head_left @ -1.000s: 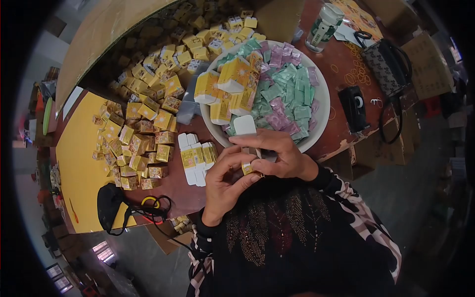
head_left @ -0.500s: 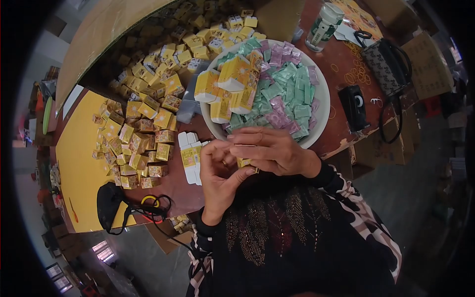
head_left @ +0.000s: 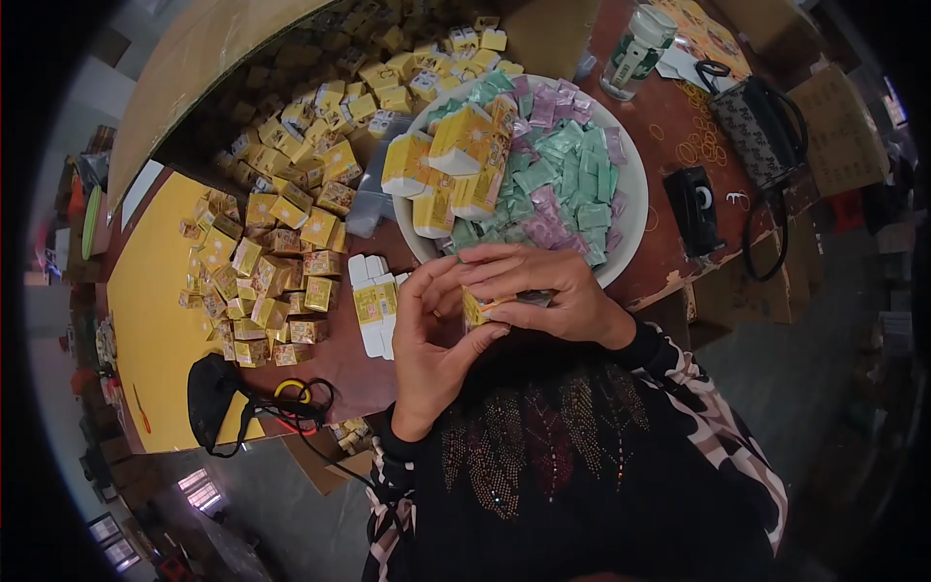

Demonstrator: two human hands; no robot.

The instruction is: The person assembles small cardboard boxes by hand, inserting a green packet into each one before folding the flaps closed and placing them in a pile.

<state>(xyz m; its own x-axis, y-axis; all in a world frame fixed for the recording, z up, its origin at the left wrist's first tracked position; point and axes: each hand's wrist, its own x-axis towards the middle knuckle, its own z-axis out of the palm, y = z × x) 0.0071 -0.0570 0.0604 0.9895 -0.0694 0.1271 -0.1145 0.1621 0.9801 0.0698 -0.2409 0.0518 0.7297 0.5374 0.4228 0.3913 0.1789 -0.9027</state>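
A small yellow box (head_left: 477, 308) is held between my two hands in front of my chest, partly covered by the fingers. My left hand (head_left: 433, 339) curls round its left side, with the thumb under it. My right hand (head_left: 543, 291) closes over its top and right side. Just beyond my hands stands a white bowl (head_left: 635, 209) with green packets (head_left: 572, 175), purple packets (head_left: 548, 221) and several yellow cartons (head_left: 456, 145). Flat white-and-yellow unfolded boxes (head_left: 372, 306) lie left of my left hand.
Yellow boxes (head_left: 272, 276) are piled on the left, more inside a large cardboard box (head_left: 184, 73). A black mask (head_left: 211, 398) and cord lie near the front-left edge. A bottle (head_left: 637, 53), rubber bands (head_left: 700, 136), a black case (head_left: 690, 213) and a handbag (head_left: 758, 131) are on the right.
My right hand has shifted slightly up, and more of the yellow box shows between my hands. The camera view has moved a little.
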